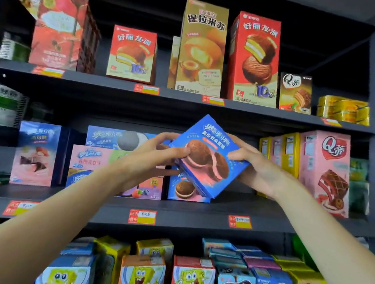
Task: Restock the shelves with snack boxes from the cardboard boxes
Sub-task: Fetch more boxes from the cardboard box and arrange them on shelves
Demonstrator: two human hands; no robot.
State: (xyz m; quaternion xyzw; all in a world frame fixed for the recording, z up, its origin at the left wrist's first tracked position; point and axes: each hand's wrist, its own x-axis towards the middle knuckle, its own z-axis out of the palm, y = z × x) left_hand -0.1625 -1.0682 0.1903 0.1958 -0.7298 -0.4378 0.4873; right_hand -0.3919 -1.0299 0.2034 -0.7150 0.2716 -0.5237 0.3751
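Both hands, left (156,154) and right (253,167), pinch the tilted blue snack box (208,155) before the middle shelf (196,218). Level it (label outward), then seat it atop the matching box (186,190).

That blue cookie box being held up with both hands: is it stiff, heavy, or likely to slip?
The blue box looks like stiff cardboard: its edges stay straight under the left hand and right hand. Probably light, since fingertips alone carry it tilted. Its glossy print may be slightly slippery.

The tilted blue box (208,156) hides most of the matching box (187,190) behind it; the bottom-shelf cartons (190,283) are cut off at the frame's lower edge.
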